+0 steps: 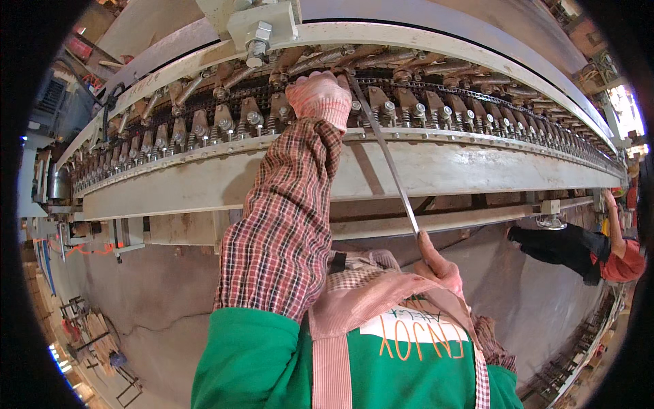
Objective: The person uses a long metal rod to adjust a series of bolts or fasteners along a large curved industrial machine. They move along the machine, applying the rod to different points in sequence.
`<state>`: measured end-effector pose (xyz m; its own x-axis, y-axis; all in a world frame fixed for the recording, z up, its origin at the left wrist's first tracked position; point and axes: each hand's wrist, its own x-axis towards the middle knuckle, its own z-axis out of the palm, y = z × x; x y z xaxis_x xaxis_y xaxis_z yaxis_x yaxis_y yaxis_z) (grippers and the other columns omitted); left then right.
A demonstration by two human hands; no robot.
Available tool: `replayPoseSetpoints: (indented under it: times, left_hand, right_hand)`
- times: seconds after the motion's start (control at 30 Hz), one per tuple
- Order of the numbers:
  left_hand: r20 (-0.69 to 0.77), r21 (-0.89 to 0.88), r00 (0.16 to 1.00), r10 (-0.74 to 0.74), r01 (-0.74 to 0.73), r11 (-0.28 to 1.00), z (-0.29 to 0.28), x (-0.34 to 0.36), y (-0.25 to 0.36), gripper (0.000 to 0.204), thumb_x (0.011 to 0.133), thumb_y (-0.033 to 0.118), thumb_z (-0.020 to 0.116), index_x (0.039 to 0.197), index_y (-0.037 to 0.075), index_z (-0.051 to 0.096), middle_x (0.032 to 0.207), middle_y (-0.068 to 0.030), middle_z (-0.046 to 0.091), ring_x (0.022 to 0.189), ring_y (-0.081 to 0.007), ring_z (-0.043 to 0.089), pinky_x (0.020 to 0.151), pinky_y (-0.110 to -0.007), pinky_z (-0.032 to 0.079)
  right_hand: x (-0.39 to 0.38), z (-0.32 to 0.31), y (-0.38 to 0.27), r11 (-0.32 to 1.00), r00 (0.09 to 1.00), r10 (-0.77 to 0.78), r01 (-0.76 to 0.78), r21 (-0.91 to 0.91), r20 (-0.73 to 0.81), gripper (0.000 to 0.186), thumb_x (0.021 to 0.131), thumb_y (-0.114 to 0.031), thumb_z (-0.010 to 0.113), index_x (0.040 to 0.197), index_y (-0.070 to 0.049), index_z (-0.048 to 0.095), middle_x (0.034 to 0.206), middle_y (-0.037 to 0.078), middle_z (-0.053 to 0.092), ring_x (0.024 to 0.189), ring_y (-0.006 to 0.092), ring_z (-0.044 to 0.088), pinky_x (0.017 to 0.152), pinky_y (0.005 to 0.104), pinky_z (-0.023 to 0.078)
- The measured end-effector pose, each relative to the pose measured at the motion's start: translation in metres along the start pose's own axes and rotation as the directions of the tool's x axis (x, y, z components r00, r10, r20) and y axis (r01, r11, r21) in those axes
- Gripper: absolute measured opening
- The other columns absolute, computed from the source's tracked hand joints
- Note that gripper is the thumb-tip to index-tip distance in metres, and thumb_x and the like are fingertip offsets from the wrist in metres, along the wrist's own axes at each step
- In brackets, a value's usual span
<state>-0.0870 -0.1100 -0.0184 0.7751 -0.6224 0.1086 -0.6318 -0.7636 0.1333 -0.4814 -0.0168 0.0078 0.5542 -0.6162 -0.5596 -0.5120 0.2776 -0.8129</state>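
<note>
My left hand (319, 99), in a pale pink knitted glove, reaches into the long machine among its springs and chain. Its fingers look curled, but their tips and whatever they grip are hidden. Close to my chest, my right hand (439, 266) is closed on the near end of a long thin metal bar (390, 160), a finger lying along it. From there the bar slants up and away over the machine's front rail (449, 167). Its far end goes in among the parts just right of my left hand.
A row of metal brackets with bolts and springs (412, 109) runs along the machine. Above it, a large bolt (258, 44) sticks out from the frame. At the far right, a person in a red top (623, 261) has an arm against the machine. Boards (102, 341) lie at lower left.
</note>
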Motion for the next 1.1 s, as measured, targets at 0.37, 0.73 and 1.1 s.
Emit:
replayPoseSetpoints:
  times: [0.37,0.73,1.1]
  left_hand:
    - [-0.035,-0.007,0.999,0.032,-0.032,0.999,-0.002,-0.003,0.000,0.040,0.095,0.048,0.054,0.096,0.013,0.074,0.097,-0.0091,0.073,0.091,-0.0330,0.071,0.080,-0.048,0.054]
    - [0.037,-0.017,0.999,-0.015,0.015,1.000,-0.005,0.000,0.001,0.047,0.096,0.052,0.050,0.101,0.013,0.076,0.103,-0.0091,0.074,0.099,-0.0321,0.070,0.086,-0.050,0.052]
    - [0.054,0.007,0.998,-0.013,0.012,1.000,-0.011,-0.004,0.000,0.043,0.096,0.053,0.052,0.102,0.017,0.076,0.103,-0.0063,0.075,0.100,-0.0278,0.072,0.088,-0.047,0.053]
  right_hand:
    - [-0.004,-0.001,-0.049,0.882,0.962,0.236,-0.272,0.384,0.139,0.063,0.097,-0.003,0.065,0.154,-0.004,0.040,0.148,0.011,0.053,0.119,0.0148,0.060,0.103,0.0262,0.046]
    - [0.001,0.018,0.001,0.808,0.983,0.144,-0.182,0.560,0.113,0.071,0.094,0.001,0.069,0.155,0.001,0.034,0.157,0.014,0.041,0.140,0.0167,0.043,0.113,0.0272,0.036]
    - [0.001,-0.002,0.001,0.984,0.995,0.086,-0.093,0.154,0.052,0.068,0.095,0.001,0.067,0.156,-0.003,0.037,0.154,0.005,0.046,0.122,0.0055,0.049,0.099,0.0193,0.039]
